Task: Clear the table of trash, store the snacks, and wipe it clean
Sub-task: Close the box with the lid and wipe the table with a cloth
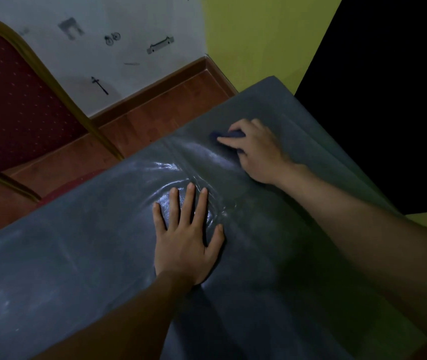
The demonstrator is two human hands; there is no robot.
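**Wiping the table cover**

Right hand (258,152) clenched on a dark blue cloth (226,135), pressed onto the grey table cover (77,255) near the cover's far corner. Left hand (187,240) flat on the cover's middle, fingers spread, grasping nothing. Red chair (12,105) beyond the cover's left edge.
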